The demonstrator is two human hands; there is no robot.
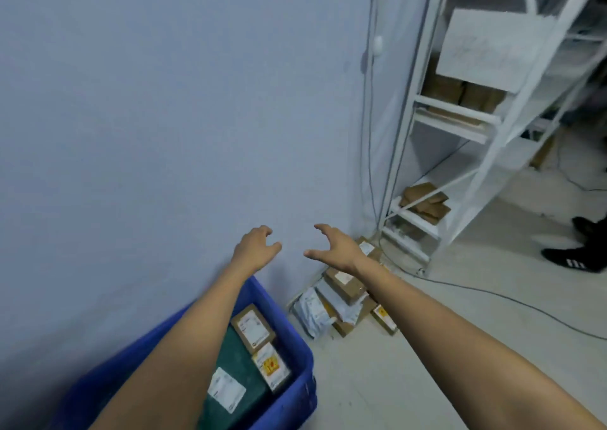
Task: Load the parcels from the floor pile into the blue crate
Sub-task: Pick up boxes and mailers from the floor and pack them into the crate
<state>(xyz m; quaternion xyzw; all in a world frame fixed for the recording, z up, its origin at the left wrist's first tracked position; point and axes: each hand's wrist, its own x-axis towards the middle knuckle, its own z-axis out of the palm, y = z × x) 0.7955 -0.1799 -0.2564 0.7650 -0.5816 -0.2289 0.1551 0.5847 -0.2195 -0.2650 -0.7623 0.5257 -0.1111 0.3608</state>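
The blue crate point(295, 341) stands on the floor at lower left against the wall. Inside it lie a green parcel point(243, 360) with a white label and two small brown boxes point(252, 328). The floor pile of parcels point(341, 301), brown boxes and grey mailer bags, sits in the corner between the wall and the shelf. Both my arms are stretched forward. My left hand point(258, 244) hovers above the crate's far end, fingers loosely curled, holding nothing. My right hand point(333, 245) hovers above the pile, fingers spread and bent, empty.
A white metal shelf unit point(460, 154) with brown boxes stands right of the pile. Cables point(492, 293) run down the wall and across the floor. Another person's black shoes point(571, 260) are at the right edge.
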